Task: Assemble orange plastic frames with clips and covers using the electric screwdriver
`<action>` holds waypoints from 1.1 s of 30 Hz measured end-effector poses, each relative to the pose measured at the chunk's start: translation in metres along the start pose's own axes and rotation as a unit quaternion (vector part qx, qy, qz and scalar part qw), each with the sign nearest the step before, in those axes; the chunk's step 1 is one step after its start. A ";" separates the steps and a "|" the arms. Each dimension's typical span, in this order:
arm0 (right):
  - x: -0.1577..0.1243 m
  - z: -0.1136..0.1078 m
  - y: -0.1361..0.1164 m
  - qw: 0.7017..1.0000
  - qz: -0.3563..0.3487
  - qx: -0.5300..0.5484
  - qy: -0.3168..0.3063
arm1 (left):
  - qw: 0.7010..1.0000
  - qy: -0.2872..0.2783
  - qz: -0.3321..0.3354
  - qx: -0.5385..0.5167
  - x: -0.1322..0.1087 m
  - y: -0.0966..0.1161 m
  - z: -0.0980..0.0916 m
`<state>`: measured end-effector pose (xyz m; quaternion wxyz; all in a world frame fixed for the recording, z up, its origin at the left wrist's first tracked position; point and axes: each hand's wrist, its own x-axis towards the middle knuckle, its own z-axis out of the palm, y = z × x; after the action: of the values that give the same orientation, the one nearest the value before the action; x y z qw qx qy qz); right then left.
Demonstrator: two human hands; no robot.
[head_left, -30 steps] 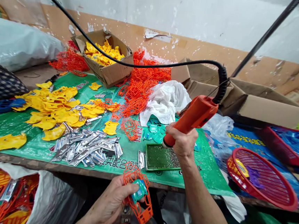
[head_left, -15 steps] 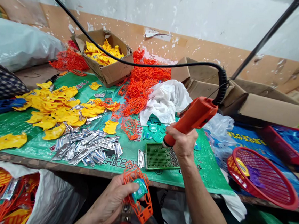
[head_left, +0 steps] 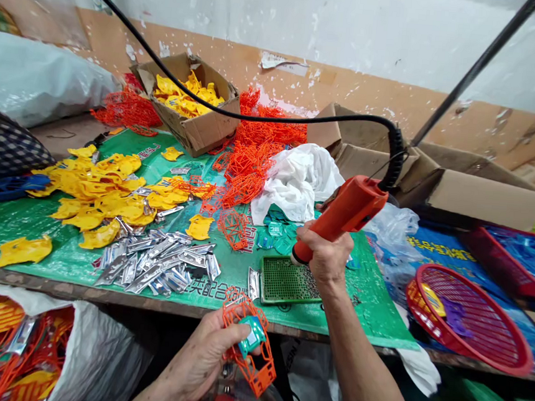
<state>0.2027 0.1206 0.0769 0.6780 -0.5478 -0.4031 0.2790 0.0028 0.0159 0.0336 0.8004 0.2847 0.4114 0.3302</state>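
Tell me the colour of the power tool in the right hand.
Orange, with a black cord; the power tool in the right hand shows clearly in the head view.

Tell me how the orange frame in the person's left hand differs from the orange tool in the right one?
The frame is an open lattice you can see through; the tool is a solid body. The frame holds a small teal piece; the tool trails a black cable. The left hand holds the frame below the table edge; the right hand holds the tool over a green tray. Both are orange.

2 bare forearms, no sleeves; left hand (head_left: 204, 360), right hand (head_left: 327, 254).
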 end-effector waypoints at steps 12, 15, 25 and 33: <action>-0.017 -0.006 -0.047 0.989 -0.001 0.142 -0.036 | 0.998 0.024 0.061 0.018 0.002 0.003 0.007; -0.037 -0.008 -0.067 0.980 0.006 0.174 -0.093 | 0.996 0.029 0.080 0.034 0.002 0.002 0.008; -0.084 -0.003 -0.078 0.947 0.040 0.261 -0.184 | 0.993 0.021 0.111 0.033 0.005 -0.007 0.003; -0.091 -0.004 -0.078 0.939 0.058 0.284 -0.186 | 0.986 0.022 0.148 0.074 0.006 -0.009 0.001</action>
<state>0.1540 0.0252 0.1306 0.7013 -0.2927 -0.3935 0.5174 0.0088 0.0144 0.0250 0.7104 0.3934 0.4054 0.4197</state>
